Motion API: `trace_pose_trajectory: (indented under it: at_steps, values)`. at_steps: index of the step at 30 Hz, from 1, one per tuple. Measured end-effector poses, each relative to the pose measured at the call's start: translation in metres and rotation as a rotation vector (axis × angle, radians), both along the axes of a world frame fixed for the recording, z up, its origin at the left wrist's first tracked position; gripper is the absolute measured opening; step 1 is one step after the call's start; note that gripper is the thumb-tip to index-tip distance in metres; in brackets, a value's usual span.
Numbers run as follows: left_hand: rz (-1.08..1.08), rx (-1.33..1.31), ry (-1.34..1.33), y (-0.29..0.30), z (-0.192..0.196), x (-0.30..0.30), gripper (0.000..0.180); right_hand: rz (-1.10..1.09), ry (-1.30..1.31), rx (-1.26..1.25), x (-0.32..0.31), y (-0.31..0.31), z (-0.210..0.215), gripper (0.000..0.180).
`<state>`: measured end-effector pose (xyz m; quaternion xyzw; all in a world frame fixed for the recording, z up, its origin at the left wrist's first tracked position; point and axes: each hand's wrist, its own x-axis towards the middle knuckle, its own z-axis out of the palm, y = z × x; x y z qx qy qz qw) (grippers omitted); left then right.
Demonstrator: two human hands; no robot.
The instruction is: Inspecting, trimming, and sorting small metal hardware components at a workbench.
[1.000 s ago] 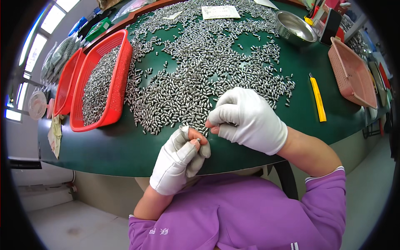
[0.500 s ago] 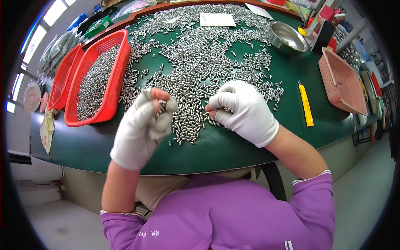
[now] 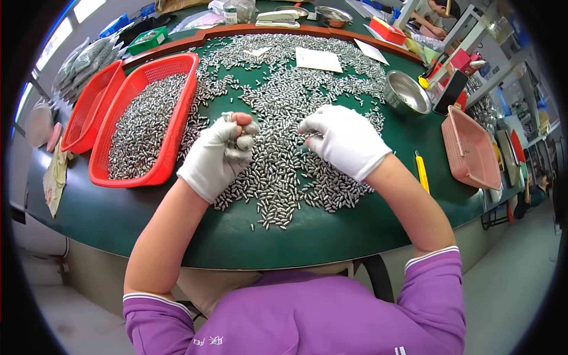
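Small silvery bullet-shaped metal parts (image 3: 275,177) lie in a broad, loose spread over the green table. My left hand (image 3: 220,152), in a white glove with bare fingertips, hovers over the left side of the spread. Its fingers are curled closed, and what they hold is hidden. Over the right side, my right hand (image 3: 346,141) wears the same kind of glove. Thumb and fingers are drawn together there, with bits of metal parts showing between them. A red perforated basket (image 3: 190,89) left of my left hand is heaped with the same parts.
A second red basket (image 3: 89,121) stands further left. At the right are a yellow utility knife (image 3: 422,171), a pink basket (image 3: 467,151), a steel bowl (image 3: 408,92) and a dark phone-like slab (image 3: 451,92). Paper (image 3: 319,60) lies on the far parts. Another person (image 3: 432,23) is at the back right.
The view has tilted up, showing more beyond the table. Both hands have moved forward over the parts. Parts visible in my left fingers before are now hidden.
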<state>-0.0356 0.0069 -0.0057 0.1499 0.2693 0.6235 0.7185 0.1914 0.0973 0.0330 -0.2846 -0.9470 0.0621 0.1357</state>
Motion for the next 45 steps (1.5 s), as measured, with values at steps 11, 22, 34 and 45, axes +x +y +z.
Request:
trace_pose_trajectory:
  at_steps: [11, 22, 34, 45]
  values:
    - [-0.044, -0.071, 0.042, -0.005, -0.006, 0.011, 0.010, 0.060, 0.096, 0.013, -0.023, 0.020, -0.037, 0.006]
    - [-0.128, -0.080, 0.248, -0.014, 0.005, 0.019, 0.030, -0.027, 0.421, -0.523, -0.028, -0.007, -0.007, 0.008]
    - [-0.157, -0.102, 0.410, -0.016, 0.006, 0.028, 0.017, 0.038, 0.443, -0.435, -0.025, -0.005, -0.012, 0.023]
    - [-0.155, -0.091, 0.264, -0.013, 0.001, 0.025, 0.010, -0.087, 0.048, -0.073, -0.016, 0.026, -0.029, 0.014]
